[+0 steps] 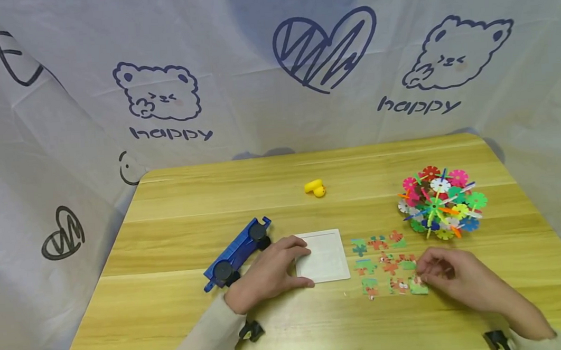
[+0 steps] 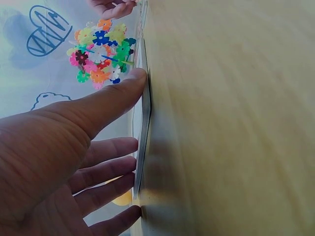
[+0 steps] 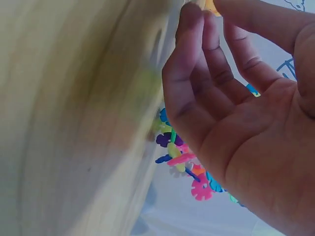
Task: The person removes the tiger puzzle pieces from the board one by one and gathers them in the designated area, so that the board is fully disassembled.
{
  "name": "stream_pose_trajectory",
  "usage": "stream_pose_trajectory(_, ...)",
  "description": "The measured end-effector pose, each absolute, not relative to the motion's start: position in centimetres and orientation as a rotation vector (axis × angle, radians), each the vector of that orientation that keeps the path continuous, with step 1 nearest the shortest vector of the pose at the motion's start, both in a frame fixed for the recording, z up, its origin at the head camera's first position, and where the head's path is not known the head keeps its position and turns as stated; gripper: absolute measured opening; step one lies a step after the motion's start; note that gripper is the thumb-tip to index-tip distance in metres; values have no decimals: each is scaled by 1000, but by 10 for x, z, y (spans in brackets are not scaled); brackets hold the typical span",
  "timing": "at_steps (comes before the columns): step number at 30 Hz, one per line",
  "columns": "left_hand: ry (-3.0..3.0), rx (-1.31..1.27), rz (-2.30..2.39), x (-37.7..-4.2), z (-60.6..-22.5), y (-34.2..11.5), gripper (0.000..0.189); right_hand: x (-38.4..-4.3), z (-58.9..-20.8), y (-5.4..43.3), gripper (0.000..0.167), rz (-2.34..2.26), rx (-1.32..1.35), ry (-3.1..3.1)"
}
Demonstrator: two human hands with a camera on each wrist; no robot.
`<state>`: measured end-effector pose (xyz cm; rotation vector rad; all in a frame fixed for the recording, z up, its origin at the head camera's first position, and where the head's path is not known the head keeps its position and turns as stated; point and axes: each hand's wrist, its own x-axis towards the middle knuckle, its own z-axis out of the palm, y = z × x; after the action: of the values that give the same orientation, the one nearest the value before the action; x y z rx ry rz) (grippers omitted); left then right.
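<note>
My left hand (image 1: 278,267) rests at the left side of a flat white square tray (image 1: 323,257), thumb near its lower edge and fingertips on its left part. In the left wrist view the thumb and loosely straight fingers touch the thin rim of the tray (image 2: 143,123). To the right lie several jigsaw pieces (image 1: 390,264) in loose rows, printed in green and orange. At their lower right corner my right hand (image 1: 457,277) pinches a puzzle piece (image 1: 418,286) between thumb and forefinger. The right wrist view shows the curled fingers (image 3: 182,73), with the piece mostly hidden.
A blue toy truck part (image 1: 237,254) with black wheels lies left of the left hand. A small yellow toy (image 1: 315,188) sits farther back. Behind the right hand stands a ball of colourful flower-shaped discs (image 1: 439,203). A printed white cloth (image 1: 257,91) hangs behind the wooden table (image 1: 169,239).
</note>
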<state>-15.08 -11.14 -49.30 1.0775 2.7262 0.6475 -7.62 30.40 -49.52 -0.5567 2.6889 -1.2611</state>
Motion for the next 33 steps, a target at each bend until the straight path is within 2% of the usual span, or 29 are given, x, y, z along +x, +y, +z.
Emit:
stream_pose_trajectory(11, 2724, 1067, 652, -151, -492, -111, 66, -79, -495, 297, 20, -1309, -566, 2718)
stream_pose_trajectory(24, 2715, 1086, 600, -148, -490, -115, 64, -88, -491, 267, 15, -1323, -590, 2664)
stream_pose_trajectory(33, 2779, 1083, 662, -148, -481, -113, 56, -96, -470, 242, 15, -1288, -630, 2745)
